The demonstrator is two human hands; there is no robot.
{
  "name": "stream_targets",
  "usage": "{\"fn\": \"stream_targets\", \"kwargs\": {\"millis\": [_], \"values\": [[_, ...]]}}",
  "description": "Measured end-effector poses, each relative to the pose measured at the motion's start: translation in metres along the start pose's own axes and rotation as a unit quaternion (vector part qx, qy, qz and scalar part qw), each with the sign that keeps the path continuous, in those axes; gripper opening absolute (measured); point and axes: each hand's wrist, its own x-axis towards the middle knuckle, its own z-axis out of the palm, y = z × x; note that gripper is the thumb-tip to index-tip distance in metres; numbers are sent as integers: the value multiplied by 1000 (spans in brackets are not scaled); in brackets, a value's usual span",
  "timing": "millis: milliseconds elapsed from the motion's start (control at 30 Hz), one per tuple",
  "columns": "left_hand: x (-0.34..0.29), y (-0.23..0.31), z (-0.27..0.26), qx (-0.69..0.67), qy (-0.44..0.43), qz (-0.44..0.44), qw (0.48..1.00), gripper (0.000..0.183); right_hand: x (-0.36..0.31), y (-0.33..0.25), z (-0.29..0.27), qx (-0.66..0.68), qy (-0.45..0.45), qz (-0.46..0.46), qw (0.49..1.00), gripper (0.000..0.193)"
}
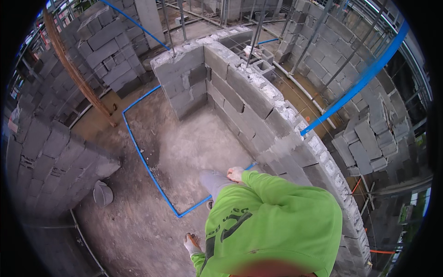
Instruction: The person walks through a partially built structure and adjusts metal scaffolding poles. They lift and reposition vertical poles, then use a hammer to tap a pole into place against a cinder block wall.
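Observation:
My left hand [192, 243], in a pale glove with fingertips showing, hangs low over the concrete floor. Its fingers are loosely bent and apart, with nothing visible in them. By the knee of my grey trousers [214, 181], my right hand [235, 174] is closed. Its fingers are partly hidden, and what they hold, if anything, cannot be made out. Green sleeves cover both arms. A blue pipe [154, 174] lies in a bent line over the floor, passing behind my leg and coming out beyond my right hand.
A low grey block wall [240, 99] with a rough mortar top curves along my right. Another block wall [46, 161] and a grey bucket [103, 193] stand left. A wooden post [76, 74] leans at the far left. A blue pole [360, 83] slants over the right wall, near stacked blocks [364, 143].

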Motion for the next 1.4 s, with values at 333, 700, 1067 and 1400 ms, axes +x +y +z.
{"fn": "stream_targets", "kwargs": {"millis": [333, 700, 1067, 1400], "values": [[103, 138, 89, 19, -32, -42, 998, 40, 172, -107, -11, 344, -127, 104, 925, 15], [231, 430, 225, 113, -123, 128, 978, 37, 341, -351, -119, 242, -44, -188, 951, 17], [292, 828, 443, -79, -395, 253, 880, 67, 325, -351, -111, 271, -66, 27, 960, 22], [311, 999, 549, -50, -605, 383, 696, 57, 363, -448, -72, 447, 240, 160, 847, 21]]}}
